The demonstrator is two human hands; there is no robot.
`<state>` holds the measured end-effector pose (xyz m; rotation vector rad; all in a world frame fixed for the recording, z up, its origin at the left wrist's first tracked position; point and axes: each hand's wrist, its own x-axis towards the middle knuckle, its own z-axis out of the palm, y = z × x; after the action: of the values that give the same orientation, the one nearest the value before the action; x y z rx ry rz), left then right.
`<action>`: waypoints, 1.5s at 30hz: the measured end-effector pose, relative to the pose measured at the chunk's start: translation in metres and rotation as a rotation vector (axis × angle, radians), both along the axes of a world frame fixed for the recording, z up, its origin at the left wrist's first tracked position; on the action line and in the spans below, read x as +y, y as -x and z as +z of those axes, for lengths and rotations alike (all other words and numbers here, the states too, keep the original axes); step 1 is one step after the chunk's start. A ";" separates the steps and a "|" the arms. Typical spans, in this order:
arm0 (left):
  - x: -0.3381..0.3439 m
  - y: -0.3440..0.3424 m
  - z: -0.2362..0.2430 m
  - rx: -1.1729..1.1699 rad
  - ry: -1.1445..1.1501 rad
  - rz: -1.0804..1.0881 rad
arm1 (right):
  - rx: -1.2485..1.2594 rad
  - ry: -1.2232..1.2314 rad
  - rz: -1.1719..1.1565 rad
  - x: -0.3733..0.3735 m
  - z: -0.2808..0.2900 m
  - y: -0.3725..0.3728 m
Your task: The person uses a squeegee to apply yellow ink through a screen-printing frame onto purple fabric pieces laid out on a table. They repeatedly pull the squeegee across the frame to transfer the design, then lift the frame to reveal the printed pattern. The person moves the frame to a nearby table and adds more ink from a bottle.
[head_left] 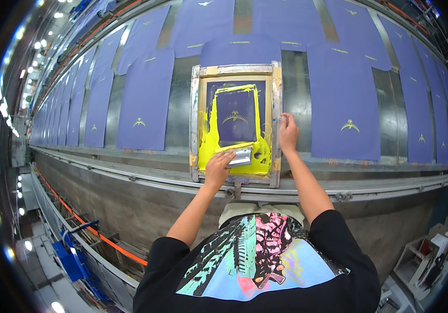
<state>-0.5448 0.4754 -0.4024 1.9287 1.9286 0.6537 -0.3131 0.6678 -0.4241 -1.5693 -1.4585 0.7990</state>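
Note:
A screen printing frame (195, 115) with taped corners lies flat on the long table in front of me. Bright yellow ink (211, 143) is spread around the dark mesh, thickest along the near side and the left. An arched emblem (235, 118) shows through the middle of the mesh. My left hand (219, 168) is closed around a metal-handled squeegee (241, 157), which rests in the ink at the near end. At the frame's right edge, my right hand (288, 133) has its fingers curled against the side rail; part of that grip is hidden.
Blue-purple fabric panels (345, 104) with small yellow emblems lie in rows along the metal table (297, 83). A metal rail (380, 183) runs along its near edge. An orange cable (114, 248) and blue equipment (75, 263) are at lower left; a shelf unit (416, 261) stands lower right.

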 end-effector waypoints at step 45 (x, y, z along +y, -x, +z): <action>0.185 0.065 0.040 0.219 0.094 0.049 | -0.022 0.140 -0.055 -0.035 0.033 0.008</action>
<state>-0.6096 0.6599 -0.3621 1.9698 2.1015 0.3702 -0.3210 0.6323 -0.3912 -1.7201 -1.3949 0.8697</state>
